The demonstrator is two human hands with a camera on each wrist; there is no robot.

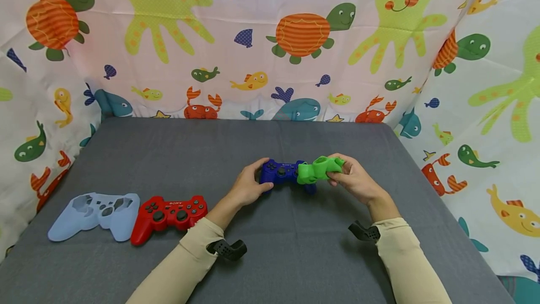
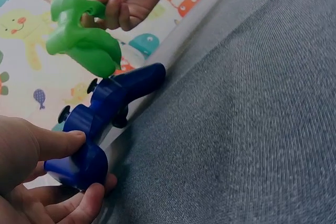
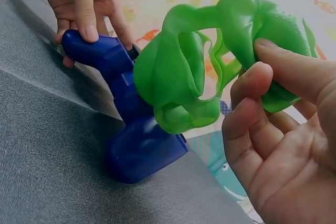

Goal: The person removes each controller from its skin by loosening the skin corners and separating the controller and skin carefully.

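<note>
My left hand grips the left handle of a blue game controller, thumb on top and fingers beneath in the left wrist view. My right hand pinches one end of a green silicone controller cover between thumb and fingers. The cover is soft, hollow and bent, with open cutouts showing in the right wrist view. It overlaps the right side of the blue controller in the head view. Both thumbsticks of the blue controller stick up in the left wrist view.
To the left on the grey table lie a light blue silicone cover and a red game controller, side by side. A cloth printed with sea animals hangs around the back and sides.
</note>
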